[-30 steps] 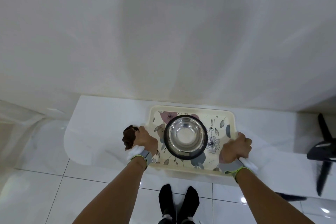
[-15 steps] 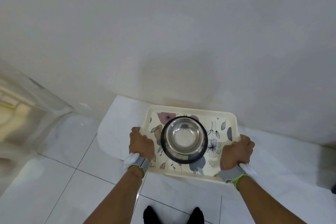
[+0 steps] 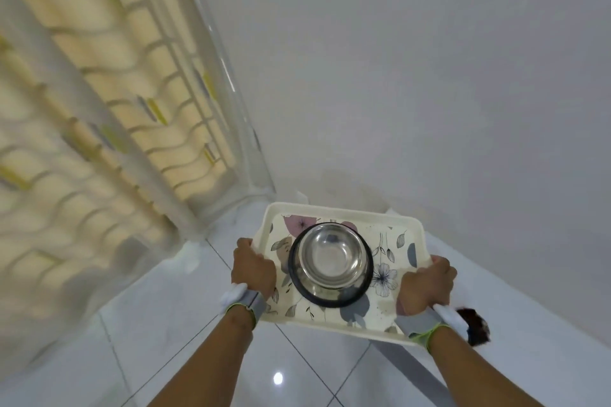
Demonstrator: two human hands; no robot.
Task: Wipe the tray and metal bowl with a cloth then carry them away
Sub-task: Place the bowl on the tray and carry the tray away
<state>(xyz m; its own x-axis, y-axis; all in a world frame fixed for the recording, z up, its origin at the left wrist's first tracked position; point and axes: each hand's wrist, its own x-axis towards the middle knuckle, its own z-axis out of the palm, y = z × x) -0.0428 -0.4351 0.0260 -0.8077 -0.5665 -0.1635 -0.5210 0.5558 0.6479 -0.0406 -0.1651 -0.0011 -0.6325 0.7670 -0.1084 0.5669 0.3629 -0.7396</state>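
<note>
A cream tray (image 3: 401, 221) with a flower print hangs in the air in front of me, above the floor. My left hand (image 3: 253, 266) is shut on its left rim and my right hand (image 3: 426, 284) is shut on its right rim. A shiny metal bowl (image 3: 330, 259) with a black base ring stands upright in the middle of the tray. A dark brown cloth (image 3: 477, 329) lies on the white ledge behind my right wrist, apart from the tray.
A sheer curtain (image 3: 82, 109) with a yellow pattern fills the left side down to the floor. A plain white wall (image 3: 429, 59) rises ahead. Glossy white floor tiles (image 3: 198, 340) lie below. A low white ledge (image 3: 529, 307) runs along the wall at right.
The tray with the bowl has been lifted off the ledge, and my view has swung left toward the curtain. The brown cloth, earlier by my left hand, now lies at right.
</note>
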